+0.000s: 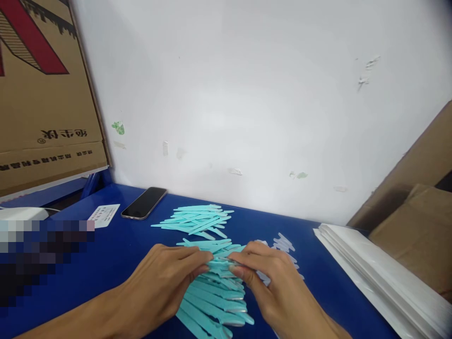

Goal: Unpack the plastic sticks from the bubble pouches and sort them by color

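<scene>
Between the fingertips of both hands is a turquoise eyebrow razor [220, 264], held level just above a heap of the same kind. My left hand [165, 278] is closed in a pinch at its left end. At the other end, the thumb and fingers of my right hand [273, 275] pinch near the blade; the fingers hide much of this part. Below lies the near heap of turquoise razors [212, 301], their metal blades pointing right. Small clear plastic pieces [283, 243], which look like blade covers, lie beside and partly behind my right hand.
A second heap of turquoise razors [197, 219] lies farther back on the blue table [137, 254]. Left of it are a phone [144, 203] and a printed card [104, 215]. White flat packaging [374, 278] lies at right. Cardboard boxes [52, 103] and a white wall [226, 103] border the table.
</scene>
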Available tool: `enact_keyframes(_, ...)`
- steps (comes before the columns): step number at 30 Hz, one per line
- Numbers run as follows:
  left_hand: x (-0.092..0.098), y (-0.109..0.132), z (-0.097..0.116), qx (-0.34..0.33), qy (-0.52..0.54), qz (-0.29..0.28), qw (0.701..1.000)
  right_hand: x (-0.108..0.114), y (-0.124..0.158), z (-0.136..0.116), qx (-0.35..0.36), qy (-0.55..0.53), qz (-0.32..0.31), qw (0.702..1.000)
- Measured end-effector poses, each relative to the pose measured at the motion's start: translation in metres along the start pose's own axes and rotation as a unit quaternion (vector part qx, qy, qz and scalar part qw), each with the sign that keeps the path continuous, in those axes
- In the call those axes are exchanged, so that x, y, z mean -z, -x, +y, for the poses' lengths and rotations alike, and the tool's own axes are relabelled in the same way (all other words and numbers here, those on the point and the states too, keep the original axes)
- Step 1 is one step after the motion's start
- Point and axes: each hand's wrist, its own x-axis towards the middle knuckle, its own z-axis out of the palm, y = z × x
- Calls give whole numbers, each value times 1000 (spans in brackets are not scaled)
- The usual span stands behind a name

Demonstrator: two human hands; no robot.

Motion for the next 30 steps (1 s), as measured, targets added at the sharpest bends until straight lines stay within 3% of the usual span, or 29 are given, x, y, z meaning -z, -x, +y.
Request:
enact_keyframes(3,-1,1,-15,26,0,31,999,13,2,17,-3,20,34,999)
enact_keyframes(7,-3,2,-41,42,-79,129,988,41,5,49,-73,72,132,986)
enact_keyframes(9,-5,2,-45,36,-87,131,987,51,6,59,-94,90,141,981)
enact_keyframes(15,-7,0,-33,-26,-97,86,991,61,7,77,-120,124,11,985)
enact_keyframes(19,-10,1,-33,-14,-96,42,994,62,9,94,-132,159,-59,977)
enact_keyframes(30,-16,1,-31,-16,-33,-9,999,64,11,94,-156,196,-115,961)
